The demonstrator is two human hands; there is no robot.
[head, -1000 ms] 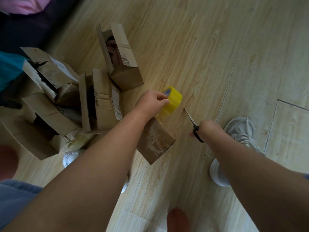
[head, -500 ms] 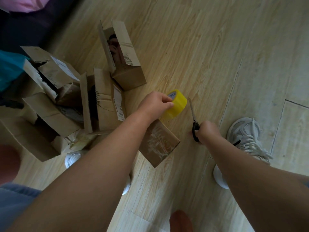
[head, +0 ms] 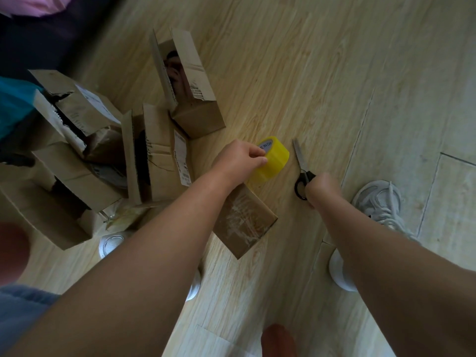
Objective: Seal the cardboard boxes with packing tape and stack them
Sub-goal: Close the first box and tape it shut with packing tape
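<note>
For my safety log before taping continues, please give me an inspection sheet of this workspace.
Surface: wooden floor, bare around the work.
Job's things: yellow tape; scissors; small box taped shut; open boxes crowded at left, one standing apart.
Clutter: crumpled plastic under the boxes.
Grippers: left hand, fingers on tape; right hand grips scissors' handles.
Cables: nothing seen.
Surroundings: grey shoe; dark furniture at far left.
</note>
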